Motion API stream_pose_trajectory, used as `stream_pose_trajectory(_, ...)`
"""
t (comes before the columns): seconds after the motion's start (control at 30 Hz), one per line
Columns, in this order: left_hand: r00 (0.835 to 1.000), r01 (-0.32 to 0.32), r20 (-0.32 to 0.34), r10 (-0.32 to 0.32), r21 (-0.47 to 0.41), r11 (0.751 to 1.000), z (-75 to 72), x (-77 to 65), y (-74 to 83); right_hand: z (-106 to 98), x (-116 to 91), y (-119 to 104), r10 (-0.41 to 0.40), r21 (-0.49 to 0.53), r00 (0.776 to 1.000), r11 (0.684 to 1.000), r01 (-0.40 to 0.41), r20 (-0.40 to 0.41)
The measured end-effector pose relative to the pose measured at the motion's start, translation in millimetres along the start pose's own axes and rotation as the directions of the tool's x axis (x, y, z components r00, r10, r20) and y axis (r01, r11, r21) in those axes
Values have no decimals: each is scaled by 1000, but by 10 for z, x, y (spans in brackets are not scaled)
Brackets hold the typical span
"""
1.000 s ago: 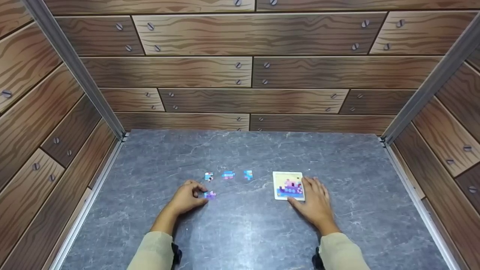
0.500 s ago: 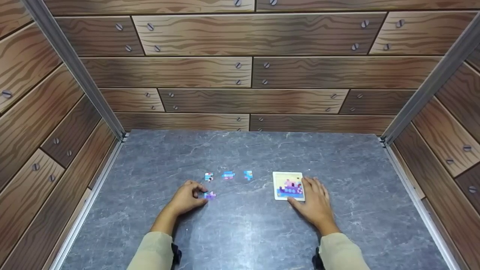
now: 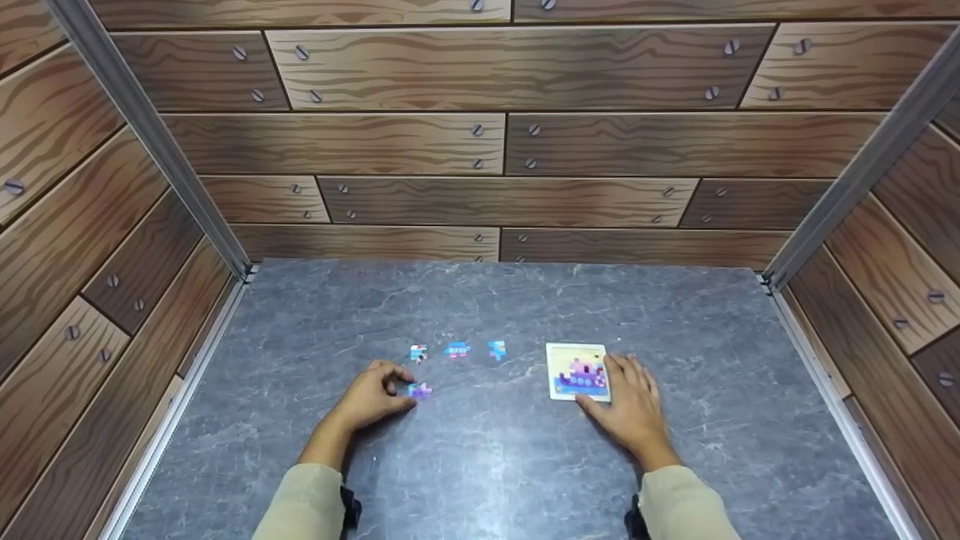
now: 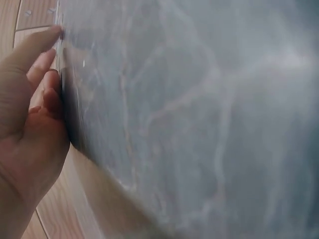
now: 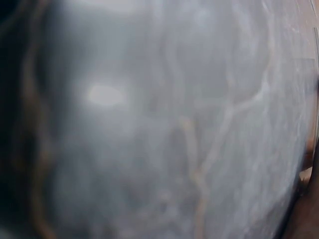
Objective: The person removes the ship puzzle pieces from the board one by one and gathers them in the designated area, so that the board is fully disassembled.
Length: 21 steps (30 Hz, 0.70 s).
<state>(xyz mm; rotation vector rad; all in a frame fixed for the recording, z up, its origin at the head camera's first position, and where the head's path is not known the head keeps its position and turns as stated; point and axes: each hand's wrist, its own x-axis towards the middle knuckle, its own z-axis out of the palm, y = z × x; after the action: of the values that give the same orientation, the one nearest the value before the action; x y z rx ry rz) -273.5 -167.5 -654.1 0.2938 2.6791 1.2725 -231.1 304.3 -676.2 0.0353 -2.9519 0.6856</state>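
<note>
My left hand [image 3: 379,394] lies at the left end of a small purple-and-blue puzzle piece [image 3: 421,390], thumb and curved forefinger on either side of it. In the left wrist view this hand [image 4: 37,104] shows its thumb and bent fingers low at the table surface; the piece is out of sight there. My right hand [image 3: 630,401] rests by a square puzzle board [image 3: 556,356] with a ship picture, its fairly straight fingers along the right edge and its thumb at the lower edge. The right wrist view shows mostly blurred table.
Behind the left hand, three more puzzle pieces lie in a row: a left one [image 3: 418,352], a middle one [image 3: 457,350] and a right one [image 3: 496,349]. Wood-patterned walls [image 3: 480,142] and metal posts enclose the grey marbled table [image 3: 487,450].
</note>
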Motion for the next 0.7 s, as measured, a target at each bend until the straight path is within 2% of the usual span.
stream_pose_trajectory(0.13,997,75,0,-76,-88,993,-19,27,56,13,9,-1,5,14,1000,1000,-5,16)
stream_pose_trajectory(0.2,998,53,-22,-56,-112,992,14,58,137,18,18,-1,3,13,1000,1000,-3,17)
stream_pose_trajectory(0.27,998,-1,-57,-6,-116,993,103,110,282,11,21,5,4,9,1000,1000,-4,15)
stream_pose_trajectory(0.4,987,-135,-103,124,-103,985,409,237,666,2,15,11,2,5,1000,1000,-2,1)
stream_pose_trajectory(0.57,975,-221,-37,219,-71,973,903,414,1158,12,8,17,2,5,1000,1000,-2,-4)
stream_pose_trajectory(0.7,967,-254,-7,254,-11,967,1270,567,1389,39,13,-6,1,7,1000,1000,-1,-7)
